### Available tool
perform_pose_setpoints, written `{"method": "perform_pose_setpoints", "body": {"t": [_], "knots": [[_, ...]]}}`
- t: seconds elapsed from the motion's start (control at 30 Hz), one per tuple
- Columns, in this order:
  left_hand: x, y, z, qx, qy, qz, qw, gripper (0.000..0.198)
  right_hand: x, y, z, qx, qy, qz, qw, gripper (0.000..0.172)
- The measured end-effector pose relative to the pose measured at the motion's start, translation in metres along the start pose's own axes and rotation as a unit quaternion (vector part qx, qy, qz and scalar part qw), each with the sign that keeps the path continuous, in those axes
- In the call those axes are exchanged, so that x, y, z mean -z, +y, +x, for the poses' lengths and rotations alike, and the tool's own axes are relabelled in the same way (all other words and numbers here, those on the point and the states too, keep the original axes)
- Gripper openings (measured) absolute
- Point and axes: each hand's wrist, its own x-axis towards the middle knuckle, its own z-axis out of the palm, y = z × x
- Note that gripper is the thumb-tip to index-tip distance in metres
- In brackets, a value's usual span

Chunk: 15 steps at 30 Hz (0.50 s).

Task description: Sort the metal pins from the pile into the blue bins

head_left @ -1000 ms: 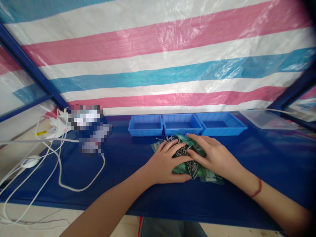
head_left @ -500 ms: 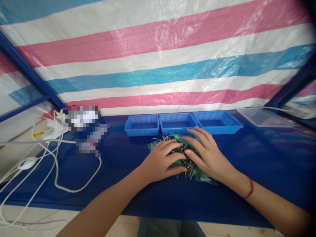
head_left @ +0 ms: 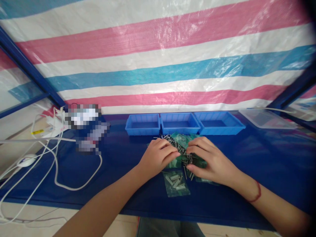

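Before a striped plastic sheet (head_left: 160,75), at a dark blue table (head_left: 111,158), picking through a heap of loose metal pieces (head_left: 176,144) and greenish bags (head_left: 181,140) looks like the step in hand — one that calls for light fingertips next, lest pieces scatter. From the left, the left hand (head_left: 159,156) curls over the heap's side — whether it pinches anything I can't tell; then a packet of white pieces (head_left: 175,184) lies nearer the table's front edge, the heap sits between both hands, and the right hand (head_left: 211,161) arches at its right, thumb and fingers parted.

Thin metal pins (head_left: 174,143), seemingly loose, heaped among greenish plastic packets (head_left: 182,139).
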Motion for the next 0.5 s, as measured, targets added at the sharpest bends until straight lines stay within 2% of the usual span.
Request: {"method": "perform_pose_setpoints", "body": {"t": [0.07, 0.13, 0.27, 0.33, 0.43, 0.5], "knots": [[-0.002, 0.0, 0.0, 0.004, -0.006, 0.001, 1.0, 0.026, 0.0, -0.005, -0.002, 0.025, 0.026, -0.013, 0.999, 0.031], [-0.004, 0.0, 0.0, 0.007, -0.012, 0.006, 1.0, 0.028, -0.002, -0.015, -0.005, 0.084, 0.047, -0.017, 0.995, 0.037], [-0.006, 0.001, -0.001, 0.007, -0.027, 0.01, 1.0, 0.029, -0.015, -0.041, -0.011, 0.218, -0.01, 0.008, 0.976, 0.05], [-0.006, 0.001, -0.001, 0.006, -0.03, 0.009, 0.999, 0.029, -0.021, -0.047, -0.012, 0.22, -0.048, 0.017, 0.974, 0.05], [-0.005, 0.001, -0.001, 0.009, -0.029, 0.01, 1.0, 0.027, -0.023, -0.046, -0.009, 0.179, -0.097, 0.019, 0.979, 0.043], [-0.004, 0.002, 0.0, 0.012, -0.023, 0.004, 1.0, 0.026, -0.021, -0.043, -0.007, 0.161, -0.109, 0.01, 0.981, 0.038]]}}
